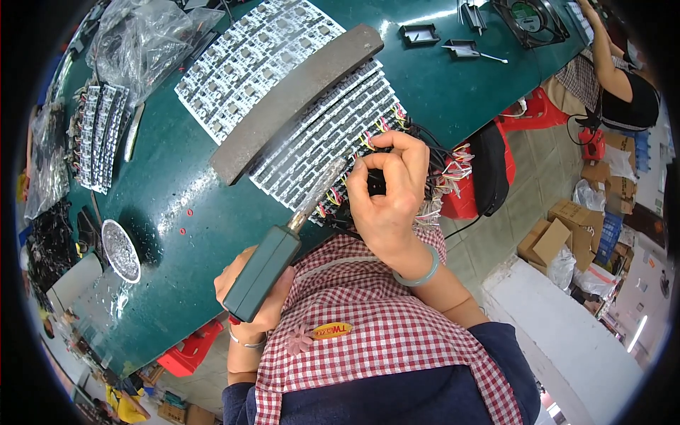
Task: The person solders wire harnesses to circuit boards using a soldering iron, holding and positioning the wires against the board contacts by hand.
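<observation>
My left hand [275, 301] is wrapped round the green handle of a soldering iron [262, 275]. Its metal shaft points up and away, with the tip at the wired edge of a panel of small circuit boards [304, 163]. My right hand [393, 195] is closed in a pinch beside that tip, at the row of thin coloured wires [330, 201]. What sits between its fingertips is too small to make out, probably a wire end. A heavy dark metal bar [294, 106] lies across the boards, and a second board panel [258, 60] spreads beyond it.
On the green table [170, 170] stand a small round dish [121, 251] at left, plastic bags [145, 46] and a stack of board strips [101, 138]. Small black cases [419, 35] and a fan [530, 20] lie far right. Wire bundles [453, 170] hang over the edge. Another person [616, 81] sits at right.
</observation>
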Available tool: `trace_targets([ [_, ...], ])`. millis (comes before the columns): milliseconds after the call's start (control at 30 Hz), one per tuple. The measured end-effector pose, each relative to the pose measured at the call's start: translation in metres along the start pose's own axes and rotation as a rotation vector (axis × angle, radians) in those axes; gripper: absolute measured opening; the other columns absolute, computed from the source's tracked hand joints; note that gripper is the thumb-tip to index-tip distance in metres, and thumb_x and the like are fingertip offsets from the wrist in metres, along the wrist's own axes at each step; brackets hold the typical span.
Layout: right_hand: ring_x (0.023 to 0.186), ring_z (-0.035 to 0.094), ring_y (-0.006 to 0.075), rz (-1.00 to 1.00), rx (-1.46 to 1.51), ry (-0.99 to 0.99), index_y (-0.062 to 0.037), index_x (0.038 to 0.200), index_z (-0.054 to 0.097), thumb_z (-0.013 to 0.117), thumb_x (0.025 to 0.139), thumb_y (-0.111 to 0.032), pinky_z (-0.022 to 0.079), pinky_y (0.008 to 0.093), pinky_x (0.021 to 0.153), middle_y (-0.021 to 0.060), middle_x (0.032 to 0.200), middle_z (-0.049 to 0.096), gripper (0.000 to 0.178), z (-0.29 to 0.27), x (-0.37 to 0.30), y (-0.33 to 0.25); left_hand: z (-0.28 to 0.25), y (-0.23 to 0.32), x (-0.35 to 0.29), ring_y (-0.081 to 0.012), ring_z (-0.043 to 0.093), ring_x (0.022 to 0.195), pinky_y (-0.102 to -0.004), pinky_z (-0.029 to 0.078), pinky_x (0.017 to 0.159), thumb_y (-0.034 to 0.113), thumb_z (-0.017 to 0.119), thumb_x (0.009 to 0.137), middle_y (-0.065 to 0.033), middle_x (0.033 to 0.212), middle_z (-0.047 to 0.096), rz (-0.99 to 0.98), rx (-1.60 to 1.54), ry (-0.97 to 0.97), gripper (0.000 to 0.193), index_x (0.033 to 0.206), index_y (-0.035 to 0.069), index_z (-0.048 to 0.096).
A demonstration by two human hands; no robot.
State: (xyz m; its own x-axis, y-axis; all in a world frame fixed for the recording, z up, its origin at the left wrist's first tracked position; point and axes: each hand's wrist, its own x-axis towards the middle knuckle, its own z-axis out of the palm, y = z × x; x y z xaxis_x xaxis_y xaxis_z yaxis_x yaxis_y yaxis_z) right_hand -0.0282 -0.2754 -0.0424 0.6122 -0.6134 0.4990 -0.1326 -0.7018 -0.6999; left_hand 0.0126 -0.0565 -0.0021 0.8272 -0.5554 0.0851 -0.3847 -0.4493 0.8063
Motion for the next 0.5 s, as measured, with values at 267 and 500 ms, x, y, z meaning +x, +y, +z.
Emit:
trace_targets([
  [267, 0.086, 0.052, 0.0303, -0.008, -0.008, -0.007, 0.0005, 0.082, 0.055, 0.067, 0.066, 0.013, 0.043, 0.0397, 0.073, 0.0149, 0.103, 0.056, 0.023, -0.001, 0.000, 0.001, -0.001, 0.010, 0.016, -0.0289, 0.070, 0.071, -0.0326, 0.055, 0.065, 0.002, 0.077, 0.063, -0.0145, 0.082, 0.068, 0.030, -0.063, -0.062, 0.026, 0.088, -0.003, 0.070],
  [500, 0.087, 0.052, 0.0303, -0.019, -0.018, -0.010, 0.0009, 0.083, 0.055, 0.066, 0.066, 0.014, 0.044, 0.0395, 0.073, 0.0152, 0.103, 0.057, 0.024, -0.002, 0.001, 0.000, -0.007, 0.018, 0.021, -0.0251, 0.066, 0.063, -0.0300, 0.050, 0.057, 0.001, 0.076, 0.064, -0.0126, 0.077, 0.066, -0.018, -0.034, -0.122, 0.021, 0.082, -0.003, 0.067],
])
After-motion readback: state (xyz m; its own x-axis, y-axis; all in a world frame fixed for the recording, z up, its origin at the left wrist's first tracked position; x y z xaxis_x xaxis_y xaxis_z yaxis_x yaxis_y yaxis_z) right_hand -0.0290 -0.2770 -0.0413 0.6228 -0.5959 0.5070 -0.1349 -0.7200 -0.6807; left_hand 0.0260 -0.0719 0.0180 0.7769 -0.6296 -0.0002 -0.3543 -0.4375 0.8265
